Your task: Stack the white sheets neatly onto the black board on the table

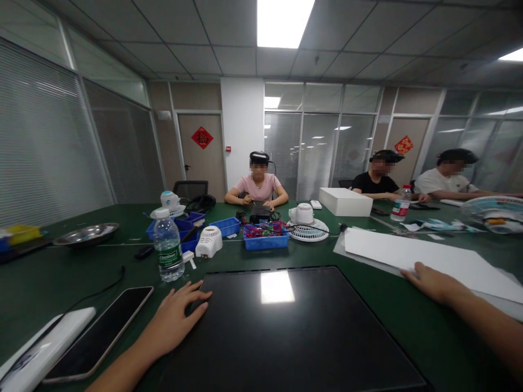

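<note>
In front of me a flat black screen panel [281,337] lies on the green table, reflecting a ceiling light. My left hand [180,313] rests at its upper left edge, fingers spread and fingertips touching the border. Off to the right, my right hand [435,283] grips the near edge of a white flat sheet [412,250], which lies over a clear plastic layer; some of its fingers are hidden. Just beyond my left hand stands a water bottle [167,247] with a green label. A phone [102,335] lies left of my left forearm.
Behind the panel are a blue bin of wires [265,242], a white fan part [209,241] and a fan [308,226]. A metal dish [87,234] sits far left, a white box [345,201] at back right. One person [258,188] sits opposite; two more sit right.
</note>
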